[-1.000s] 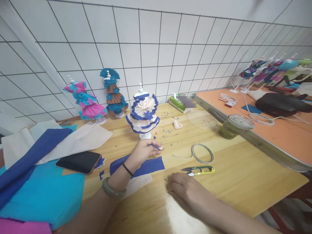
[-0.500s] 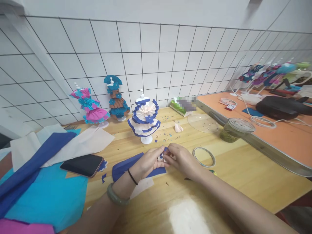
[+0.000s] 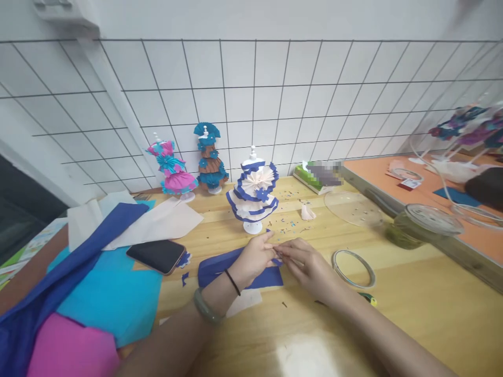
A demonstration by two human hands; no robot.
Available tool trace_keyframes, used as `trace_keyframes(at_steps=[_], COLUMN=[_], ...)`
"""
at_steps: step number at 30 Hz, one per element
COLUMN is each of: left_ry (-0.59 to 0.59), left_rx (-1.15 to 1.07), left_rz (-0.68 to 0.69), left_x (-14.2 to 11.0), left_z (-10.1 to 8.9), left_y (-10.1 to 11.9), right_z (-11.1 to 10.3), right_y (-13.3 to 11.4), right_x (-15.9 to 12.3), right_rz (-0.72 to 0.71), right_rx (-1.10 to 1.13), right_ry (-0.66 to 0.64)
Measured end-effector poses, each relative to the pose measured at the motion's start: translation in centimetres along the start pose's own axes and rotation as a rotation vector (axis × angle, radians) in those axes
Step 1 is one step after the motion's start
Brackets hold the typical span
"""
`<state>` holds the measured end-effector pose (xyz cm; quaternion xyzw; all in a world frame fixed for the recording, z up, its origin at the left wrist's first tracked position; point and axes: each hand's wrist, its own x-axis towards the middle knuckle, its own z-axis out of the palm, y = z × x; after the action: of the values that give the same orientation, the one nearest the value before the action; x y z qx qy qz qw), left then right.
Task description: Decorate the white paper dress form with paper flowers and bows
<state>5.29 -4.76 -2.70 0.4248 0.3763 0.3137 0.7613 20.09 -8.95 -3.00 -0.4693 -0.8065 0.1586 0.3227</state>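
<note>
My left hand (image 3: 256,257) and right hand (image 3: 308,262) meet fingertip to fingertip, both pinching a small piece of blue paper (image 3: 278,261); my fingers cover most of it, so I can't tell its full shape. I hold it with the tips, I'd judge, because something so slight needs a fine grip. It is just above the blue paper strip (image 3: 269,278) on the surface (image 3: 393,335), in front of the dress form (image 3: 252,195), which stands upright on its white foot, its ruffled front towards me, probably so I can see the trim. The tape ring (image 3: 353,268) lies flat beside my right forearm, handy for that side. A yellow-and-green tool (image 3: 368,299) is partly hidden under that forearm. The phone (image 3: 155,256) rests partly over turquoise paper (image 3: 106,298), perhaps simply set aside.
</note>
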Motion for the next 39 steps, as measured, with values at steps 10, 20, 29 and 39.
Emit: trace_keyframes(at_steps=[10, 20, 29, 39], left_ry=[-0.001, 0.023, 0.149, 0.464], left_rx=[0.014, 0.347, 1.416, 1.263], left_rz=[-0.019, 0.178, 0.681, 0.447], left_x=[-1.3, -0.6, -1.5, -8.7], left_z=[1.5, 0.9, 1.6, -6.5], left_y=[0.7, 0.0, 2.3, 6.2], right_z=[1.0, 0.0, -1.3, -1.6], right_y=[1.6, 1.3, 0.4, 1.2], right_x=[0.0, -0.6, -0.1, -0.5], right_rz=[0.064, 0.389, 0.693, 0.742], right_rx=[0.168, 0.431, 1.381, 1.29], right_ry=[0.138, 0.273, 0.225, 0.285])
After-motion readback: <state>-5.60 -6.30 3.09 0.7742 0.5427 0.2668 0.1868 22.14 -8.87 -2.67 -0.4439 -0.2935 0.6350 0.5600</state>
